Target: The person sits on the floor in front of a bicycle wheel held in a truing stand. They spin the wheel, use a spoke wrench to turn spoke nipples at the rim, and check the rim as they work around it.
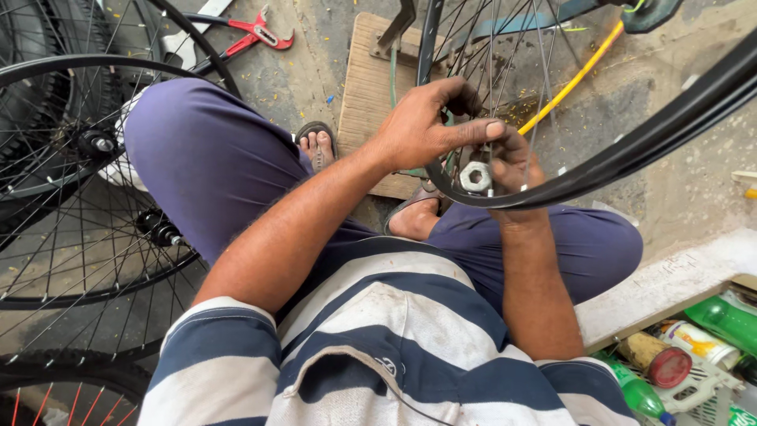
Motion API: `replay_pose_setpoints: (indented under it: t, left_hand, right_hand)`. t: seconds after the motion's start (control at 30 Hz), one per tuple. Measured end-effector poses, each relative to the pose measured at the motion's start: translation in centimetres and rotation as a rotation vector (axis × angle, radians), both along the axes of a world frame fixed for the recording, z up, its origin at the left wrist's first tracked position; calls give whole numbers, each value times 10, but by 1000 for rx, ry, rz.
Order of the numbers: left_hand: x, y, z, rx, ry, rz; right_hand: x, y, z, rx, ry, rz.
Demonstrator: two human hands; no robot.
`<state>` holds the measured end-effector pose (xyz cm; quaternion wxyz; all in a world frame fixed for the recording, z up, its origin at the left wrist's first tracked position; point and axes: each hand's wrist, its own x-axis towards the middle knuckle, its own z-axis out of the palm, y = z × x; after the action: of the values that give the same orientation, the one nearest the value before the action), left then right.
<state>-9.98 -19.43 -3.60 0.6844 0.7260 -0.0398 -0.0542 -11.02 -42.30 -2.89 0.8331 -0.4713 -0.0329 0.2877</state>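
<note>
Head view. Left hand [426,126] curled over the top of a black bicycle rim [631,150], thumb stretched right across the rim edge; fingers wrapped round the rim and spokes. Right hand [516,177] just beside it, below and right, fingers pinched on a small round metal spoke wrench [475,176] sitting at the inner edge of the rim, directly under the left thumb. Both hands touching the rim, close together. Beyond the hands: wooden board [367,87] on the floor, yellow cable [572,79] running up and right. Far left of the hands: stacked spoked wheels [71,197]; red-handled cutters [256,33] above them. Lower right of the right forearm: crate of bottles [694,355].
</note>
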Motion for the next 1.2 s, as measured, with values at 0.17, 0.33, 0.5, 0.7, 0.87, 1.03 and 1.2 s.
replay_pose_setpoints:
  t: [0.17,0.33,0.5,0.7,0.87,1.03,1.2]
  left_hand:
    - [-3,-2,19,-91,50,22]
    - [-4,-4,18,-134,63,28]
    - [1,-2,0,-77,50,-6]
    - [7,3,-36,53,73,-22]
    - [6,-3,-53,73,96,44]
    - [-2,-10,-60,176,-118,110]
    - [-4,-11,-60,194,-156,121]
  right_hand:
    - [1,-6,-7,113,-7,52]
    - [3,-9,-33,275,127,128]
    - [8,-12,-34,-44,-5,145]
    - [8,30,-29,-1082,-572,139]
    - [29,15,-20,-591,-33,323]
    - [34,-2,-32,-803,-120,193]
    - [27,9,-39,-815,-266,277]
